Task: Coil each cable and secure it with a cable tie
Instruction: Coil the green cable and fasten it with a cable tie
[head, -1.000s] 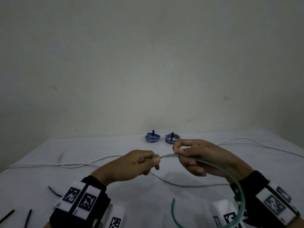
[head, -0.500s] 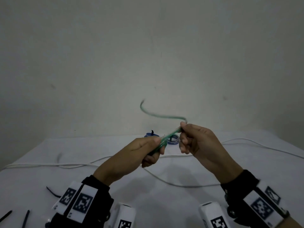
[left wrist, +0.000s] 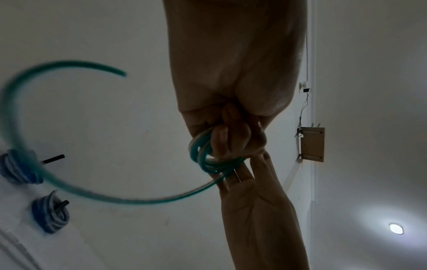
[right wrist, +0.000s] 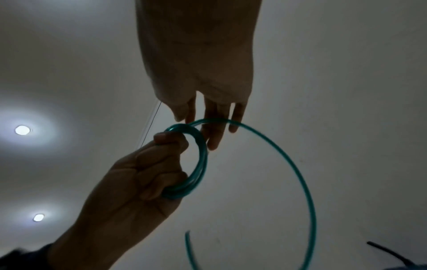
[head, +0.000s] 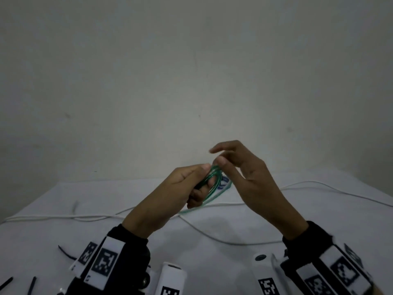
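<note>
Green cable point(head: 212, 184) is mid-coiling above the desk point(head: 212, 248): left hand point(head: 170, 196) fingers clench the loops, right hand point(head: 246, 175) fingers lie released beside them, so the loose tail needs winding in before a cable tie point(head: 32, 285).

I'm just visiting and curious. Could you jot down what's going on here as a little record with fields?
Activity: winding a green cable into a small coil
Left hand: grips the finished loops
Right hand: fingers straight, at the coil's top
Loose tail: curves free in a wide arc, not yet wound
Already done: two blue coils on the table, each tied
Also there: white cable; black ties
</note>
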